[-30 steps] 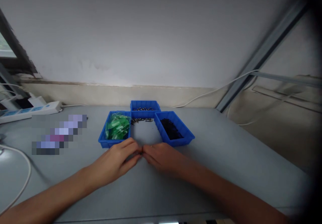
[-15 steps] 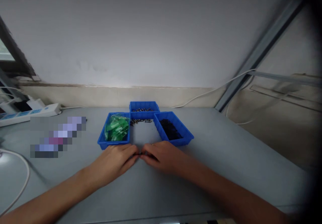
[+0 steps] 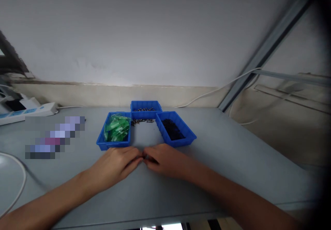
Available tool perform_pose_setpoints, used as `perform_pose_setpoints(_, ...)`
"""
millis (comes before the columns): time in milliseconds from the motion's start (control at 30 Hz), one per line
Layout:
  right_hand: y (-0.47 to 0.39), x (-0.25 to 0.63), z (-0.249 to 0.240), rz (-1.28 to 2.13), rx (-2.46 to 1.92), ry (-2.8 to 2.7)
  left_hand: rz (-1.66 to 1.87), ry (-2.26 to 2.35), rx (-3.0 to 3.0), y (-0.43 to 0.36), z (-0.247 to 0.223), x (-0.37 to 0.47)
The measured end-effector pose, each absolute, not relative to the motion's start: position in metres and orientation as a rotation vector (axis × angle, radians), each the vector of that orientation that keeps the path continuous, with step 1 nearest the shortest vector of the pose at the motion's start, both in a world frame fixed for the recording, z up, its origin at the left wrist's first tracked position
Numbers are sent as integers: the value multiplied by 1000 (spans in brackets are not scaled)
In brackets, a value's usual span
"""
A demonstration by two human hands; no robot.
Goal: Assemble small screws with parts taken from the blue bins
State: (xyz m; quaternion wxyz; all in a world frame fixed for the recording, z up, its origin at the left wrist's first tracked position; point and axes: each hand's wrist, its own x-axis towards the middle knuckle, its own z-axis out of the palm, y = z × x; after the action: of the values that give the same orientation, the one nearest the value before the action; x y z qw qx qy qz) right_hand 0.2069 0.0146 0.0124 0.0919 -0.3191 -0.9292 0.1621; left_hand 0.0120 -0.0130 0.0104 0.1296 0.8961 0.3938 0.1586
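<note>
Over the grey table, my left hand (image 3: 117, 161) and my right hand (image 3: 164, 159) meet fingertip to fingertip. Both are closed in a pinch on a small dark piece (image 3: 143, 157), almost wholly covered by the fingers; its kind cannot be made out. Just beyond my left hand stands a blue bin (image 3: 113, 144) with green pieces in clear plastic (image 3: 117, 127). Past my right hand, another blue bin (image 3: 184, 141) holds many small black parts (image 3: 172, 129). A third blue bin (image 3: 146, 114) at the back contains small metal parts (image 3: 144, 109).
Loose metal parts (image 3: 142, 121) lie on the table (image 3: 144, 195) between the bins. A white power strip (image 3: 33, 112) sits at the left, with a blurred-out object (image 3: 60, 133) in front of it. A white cable (image 3: 23, 175) curves at the left edge. Behind rises a wall (image 3: 144, 44).
My fingertips have drawn closer together, and less of the dark piece shows between them. The whole view has shifted slightly, with the bins a little higher and further left.
</note>
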Motion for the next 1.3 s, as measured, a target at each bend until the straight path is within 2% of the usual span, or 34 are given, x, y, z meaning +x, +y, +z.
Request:
perform_pose_setpoints(167,13,206,11,500,-930,-2776,418,1051,2704,-16,7,12)
perform_pose_setpoints(400,15,209,18,523,-1096,-2695,473,1230,2675,-11,12,10)
perform_pose_setpoints(600,14,208,18,617,-1079,-2644,263,1313,2735,-9,9,10)
perform_pose_setpoints(800,13,207,18,700,-1070,-2664,215,1327,2745,-9,7,11)
perform_pose_setpoints(1300,18,209,12,668,-1070,-2741,187,1337,2811,-8,8,10)
